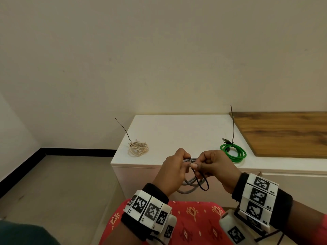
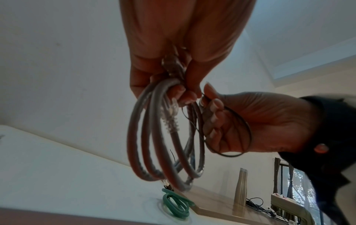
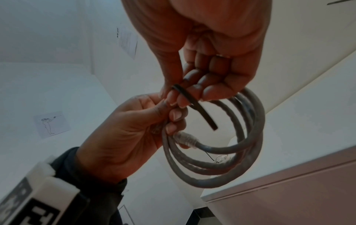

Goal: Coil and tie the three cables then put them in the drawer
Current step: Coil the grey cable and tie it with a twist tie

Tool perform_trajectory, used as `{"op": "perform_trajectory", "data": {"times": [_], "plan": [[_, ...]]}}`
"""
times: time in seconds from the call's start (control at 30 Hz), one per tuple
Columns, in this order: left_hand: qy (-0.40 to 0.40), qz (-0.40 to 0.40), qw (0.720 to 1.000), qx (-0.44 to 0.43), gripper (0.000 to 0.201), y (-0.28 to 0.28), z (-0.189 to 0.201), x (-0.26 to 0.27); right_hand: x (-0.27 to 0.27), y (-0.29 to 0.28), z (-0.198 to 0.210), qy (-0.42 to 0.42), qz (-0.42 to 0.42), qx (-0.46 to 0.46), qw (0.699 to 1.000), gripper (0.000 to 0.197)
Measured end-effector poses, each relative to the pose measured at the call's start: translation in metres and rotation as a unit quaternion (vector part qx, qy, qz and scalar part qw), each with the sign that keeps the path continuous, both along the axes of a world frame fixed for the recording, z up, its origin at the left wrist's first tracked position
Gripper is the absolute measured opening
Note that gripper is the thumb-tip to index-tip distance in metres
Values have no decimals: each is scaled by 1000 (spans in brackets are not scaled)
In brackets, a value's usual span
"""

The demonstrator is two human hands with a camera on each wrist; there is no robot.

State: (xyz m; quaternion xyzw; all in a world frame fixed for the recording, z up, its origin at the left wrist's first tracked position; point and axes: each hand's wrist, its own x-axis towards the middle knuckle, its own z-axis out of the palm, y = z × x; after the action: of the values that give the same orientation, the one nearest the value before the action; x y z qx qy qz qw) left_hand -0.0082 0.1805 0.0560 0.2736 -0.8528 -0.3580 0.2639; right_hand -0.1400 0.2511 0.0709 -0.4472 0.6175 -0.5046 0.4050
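Note:
My left hand [image 1: 174, 166] grips the top of a coiled grey cable [image 1: 188, 188], whose loops hang below it in front of the white cabinet [image 1: 177, 131]. The grey cable [image 2: 154, 137] shows a clear plug among its loops. My right hand [image 1: 212, 165] pinches a thin black tie [image 1: 201, 182] that loops down beside the coil; the black tie [image 3: 194, 103] passes between thumb and fingers. A cream cable [image 1: 138, 149], coiled with a tie sticking up, lies at the cabinet's left. A green cable [image 1: 233, 152], coiled and tied, lies to the right.
A wooden board [image 1: 283, 133] covers the cabinet top at the right. Below the top runs a drawer front [image 1: 292, 181], closed. My red patterned lap [image 1: 191, 223] is under my hands. A metal bottle [image 2: 240, 188] stands far off in the left wrist view.

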Motion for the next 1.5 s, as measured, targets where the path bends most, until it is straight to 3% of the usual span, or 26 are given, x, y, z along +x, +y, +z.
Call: {"op": "perform_trajectory", "data": {"times": [0.3, 0.6, 0.9, 1.07, 1.33, 1.5], "plan": [[-25, -14, 999, -27, 3, 4, 3, 0, 0, 0, -3, -19, -17, -9, 1000, 11], [-26, 26, 997, -71, 13, 10, 3, -4, 1, 0, -3, -57, -54, -37, 996, 13], [16, 15, 996, -84, 24, 15, -8, -6, 0, 0, 7, 49, -23, -53, 997, 7], [40, 30, 996, -68, 19, 15, -12, -10, -2, -2, 4, 69, -34, -56, 995, 8], [31, 48, 996, -65, 18, 13, -13, -8, -8, -2, 9, 46, 3, -20, 999, 8], [10, 20, 995, -96, 18, 16, -15, -8, -10, -3, 9, 36, 1, -1, 999, 12]]}}
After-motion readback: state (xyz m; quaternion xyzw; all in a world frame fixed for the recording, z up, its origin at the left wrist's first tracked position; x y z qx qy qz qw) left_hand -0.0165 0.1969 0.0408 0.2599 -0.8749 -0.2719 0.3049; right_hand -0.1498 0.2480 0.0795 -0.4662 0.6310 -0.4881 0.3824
